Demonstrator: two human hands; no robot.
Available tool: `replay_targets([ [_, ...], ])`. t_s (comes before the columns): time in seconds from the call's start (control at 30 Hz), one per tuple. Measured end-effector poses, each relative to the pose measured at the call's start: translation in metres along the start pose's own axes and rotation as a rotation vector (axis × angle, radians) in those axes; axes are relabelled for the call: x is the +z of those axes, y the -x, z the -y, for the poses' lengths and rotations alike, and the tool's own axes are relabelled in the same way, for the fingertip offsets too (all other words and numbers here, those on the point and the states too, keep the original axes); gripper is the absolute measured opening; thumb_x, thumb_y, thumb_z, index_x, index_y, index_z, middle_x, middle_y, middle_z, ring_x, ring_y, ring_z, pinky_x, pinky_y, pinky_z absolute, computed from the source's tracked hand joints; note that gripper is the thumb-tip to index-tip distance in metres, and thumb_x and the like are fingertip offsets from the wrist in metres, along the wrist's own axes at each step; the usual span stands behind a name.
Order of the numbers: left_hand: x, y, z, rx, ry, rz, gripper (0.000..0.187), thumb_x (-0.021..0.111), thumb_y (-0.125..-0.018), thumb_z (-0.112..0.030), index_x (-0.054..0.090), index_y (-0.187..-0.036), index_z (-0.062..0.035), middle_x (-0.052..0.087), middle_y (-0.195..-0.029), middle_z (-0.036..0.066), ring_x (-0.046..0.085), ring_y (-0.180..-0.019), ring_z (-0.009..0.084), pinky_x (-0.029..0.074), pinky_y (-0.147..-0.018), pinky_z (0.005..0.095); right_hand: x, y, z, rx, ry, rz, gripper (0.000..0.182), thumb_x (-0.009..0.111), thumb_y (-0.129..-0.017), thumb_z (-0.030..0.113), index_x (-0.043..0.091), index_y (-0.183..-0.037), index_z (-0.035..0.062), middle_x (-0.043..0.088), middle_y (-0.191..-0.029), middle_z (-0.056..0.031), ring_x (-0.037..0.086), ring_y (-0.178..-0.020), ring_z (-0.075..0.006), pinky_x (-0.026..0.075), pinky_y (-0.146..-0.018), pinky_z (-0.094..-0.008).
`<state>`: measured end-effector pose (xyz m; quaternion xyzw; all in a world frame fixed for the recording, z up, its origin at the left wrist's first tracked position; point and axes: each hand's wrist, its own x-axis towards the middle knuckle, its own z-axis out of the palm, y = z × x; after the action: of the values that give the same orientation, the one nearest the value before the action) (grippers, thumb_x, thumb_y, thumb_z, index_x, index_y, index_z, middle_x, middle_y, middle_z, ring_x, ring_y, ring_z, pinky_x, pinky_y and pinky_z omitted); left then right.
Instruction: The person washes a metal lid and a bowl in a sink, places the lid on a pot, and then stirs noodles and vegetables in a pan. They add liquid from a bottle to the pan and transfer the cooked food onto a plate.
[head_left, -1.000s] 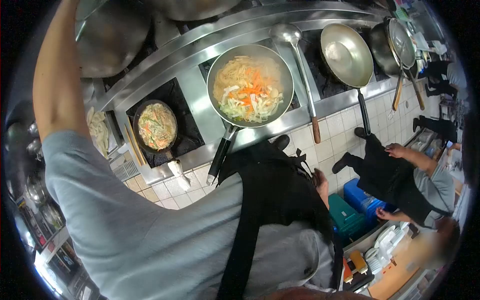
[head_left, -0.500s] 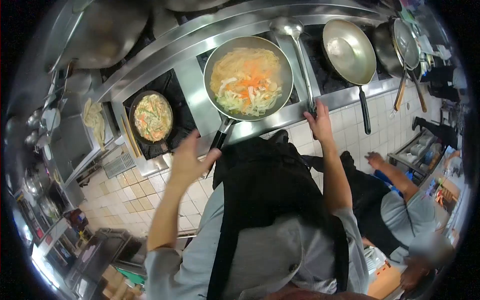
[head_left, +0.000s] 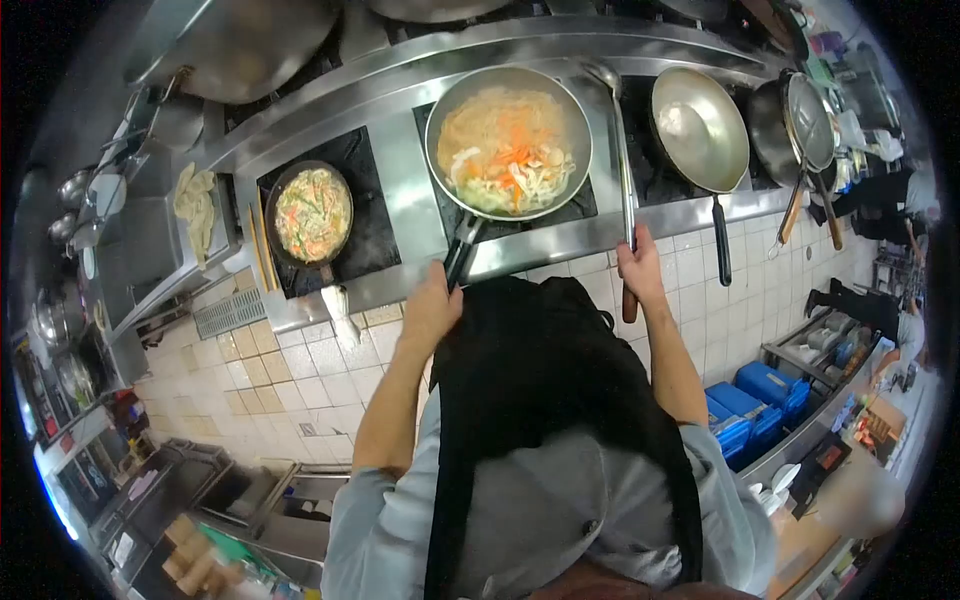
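Note:
My left hand [head_left: 432, 308] is closed around the black handle [head_left: 460, 252] of a large frying pan [head_left: 432, 150]. Noodles [head_left: 485, 120], shredded carrot [head_left: 516, 150] and pale sliced cabbage [head_left: 485, 192] lie in this pan, which sits on the burner in front of me. To its right, my right hand [head_left: 642, 266] grips a long metal ladle [head_left: 624, 170] near its wooden end. The ladle rests across the stove with its bowl at the back. A smaller dark pan [head_left: 347, 235] of mixed shredded vegetables sits on the left burner.
A frying pan [head_left: 700, 130] stands right of the ladle, beside several hanging-handled pans and a strainer [head_left: 808, 115]. Chopsticks [head_left: 262, 250] lie left of the small pan. A cloth [head_left: 195, 215] hangs by the sink. Blue containers [head_left: 770, 385] stand behind on the right.
My left hand has moved up to the frying pan's handle and closed on it. My right hand has closed around the ladle's handle. The co-worker behind me on the right has moved away.

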<state>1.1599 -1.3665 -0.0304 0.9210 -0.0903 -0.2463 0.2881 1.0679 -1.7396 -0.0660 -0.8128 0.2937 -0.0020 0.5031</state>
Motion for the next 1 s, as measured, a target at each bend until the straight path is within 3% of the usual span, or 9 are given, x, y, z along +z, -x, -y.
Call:
replay_targets([
  [0.07, -0.011, -0.008, -0.004, -0.054, -0.05, 0.005, 0.041, 0.068, -0.088, -0.026, 0.051, -0.118, -0.0029, 0.067, -0.087, 0.029, 0.065, -0.084, 0.0489, 0.051, -0.075, 0.0557, -0.015, 0.005, 0.007, -0.011, -0.018, -0.005, 0.043, 0.059, -0.089, 0.009, 0.054, -0.131, -0.0003, 0.06, -0.084, -0.0101, 0.05, -0.066, -0.014, 0.045, -0.061, -0.0299],
  [0.23, -0.036, 0.007, -0.016, -0.004, 0.03, -0.024, 0.044, 0.072, -0.087, -0.032, 0.052, -0.116, -0.0046, 0.068, -0.088, 0.025, 0.067, -0.085, 0.0468, 0.052, -0.073, 0.0517, -0.062, 0.041, 0.054, 0.001, 0.021, 0.106, 0.043, 0.06, -0.095, 0.012, 0.052, -0.136, 0.0003, 0.063, -0.089, -0.0099, 0.055, -0.071, -0.0137, 0.047, -0.064, -0.0286],
  [0.3, -0.03, 0.013, -0.013, 0.034, 0.054, -0.095, 0.042, 0.072, -0.087, -0.028, 0.052, -0.116, -0.005, 0.069, -0.09, 0.026, 0.067, -0.085, 0.0463, 0.052, -0.073, 0.052, -0.068, 0.046, 0.066, -0.188, 0.165, 0.117, 0.042, 0.06, -0.098, 0.014, 0.052, -0.136, 0.0004, 0.066, -0.101, -0.0141, 0.061, -0.085, -0.018, 0.05, -0.075, -0.031],
  [0.33, -0.026, 0.014, -0.013, 0.028, 0.048, -0.113, 0.04, 0.071, -0.088, -0.024, 0.052, -0.116, -0.0049, 0.069, -0.091, 0.025, 0.066, -0.085, 0.0464, 0.052, -0.074, 0.0525, -0.067, 0.045, 0.073, -0.333, 0.2, 0.109, 0.043, 0.06, -0.098, 0.014, 0.051, -0.137, -0.0001, 0.065, -0.115, -0.0206, 0.064, -0.103, -0.0278, 0.05, -0.089, -0.0363],
  [0.47, -0.011, 0.015, 0.001, 0.161, 0.067, -0.256, 0.036, 0.069, -0.09, -0.023, 0.053, -0.118, -0.0052, 0.066, -0.075, 0.02, 0.067, -0.065, 0.0411, 0.051, -0.059, 0.0487, -0.048, 0.031, 0.086, -0.394, 0.34, 0.226, 0.045, 0.06, -0.096, 0.012, 0.05, -0.137, -0.0023, 0.061, -0.123, -0.0276, 0.059, -0.114, -0.0428, 0.047, -0.098, -0.043],
  [0.6, -0.016, 0.018, -0.007, 0.102, 0.135, -0.193, 0.037, 0.069, -0.089, -0.018, 0.052, -0.118, -0.003, 0.068, -0.093, 0.026, 0.066, -0.084, 0.047, 0.052, -0.073, 0.0532, -0.015, 0.014, 0.069, -0.605, 0.404, 0.207, 0.046, 0.059, -0.096, 0.01, 0.047, -0.137, -0.006, 0.061, -0.121, -0.0295, 0.059, -0.113, -0.0442, 0.048, -0.097, -0.0457],
  [0.73, -0.01, 0.019, -0.004, 0.12, 0.165, -0.21, 0.037, 0.069, -0.088, -0.017, 0.053, -0.118, -0.0032, 0.068, -0.091, 0.026, 0.066, -0.084, 0.0466, 0.053, -0.072, 0.0524, -0.012, 0.024, 0.078, -0.56, 0.425, 0.253, 0.045, 0.059, -0.096, 0.01, 0.047, -0.137, -0.0055, 0.062, -0.117, -0.0301, 0.061, -0.108, -0.0453, 0.049, -0.093, -0.0461],
  [0.9, -0.008, 0.021, -0.006, 0.074, 0.153, -0.22, 0.036, 0.069, -0.088, -0.017, 0.054, -0.117, -0.0045, 0.068, -0.089, 0.025, 0.067, -0.082, 0.0455, 0.053, -0.071, 0.0514, -0.045, 0.068, 0.098, -0.267, 0.393, 0.369, 0.046, 0.059, -0.096, 0.01, 0.046, -0.138, -0.0047, 0.063, -0.111, -0.0303, 0.063, -0.101, -0.046, 0.051, -0.087, -0.0459],
  [1.0, -0.009, 0.02, -0.006, 0.086, 0.182, -0.228, 0.035, 0.07, -0.088, -0.018, 0.055, -0.117, -0.0048, 0.069, -0.088, 0.024, 0.067, -0.081, 0.0446, 0.053, -0.07, 0.0504, -0.044, 0.07, 0.1, -0.392, 0.419, 0.283, 0.047, 0.059, -0.096, 0.01, 0.046, -0.139, -0.0034, 0.064, -0.109, -0.0303, 0.064, -0.1, -0.0456, 0.051, -0.086, -0.0457],
])
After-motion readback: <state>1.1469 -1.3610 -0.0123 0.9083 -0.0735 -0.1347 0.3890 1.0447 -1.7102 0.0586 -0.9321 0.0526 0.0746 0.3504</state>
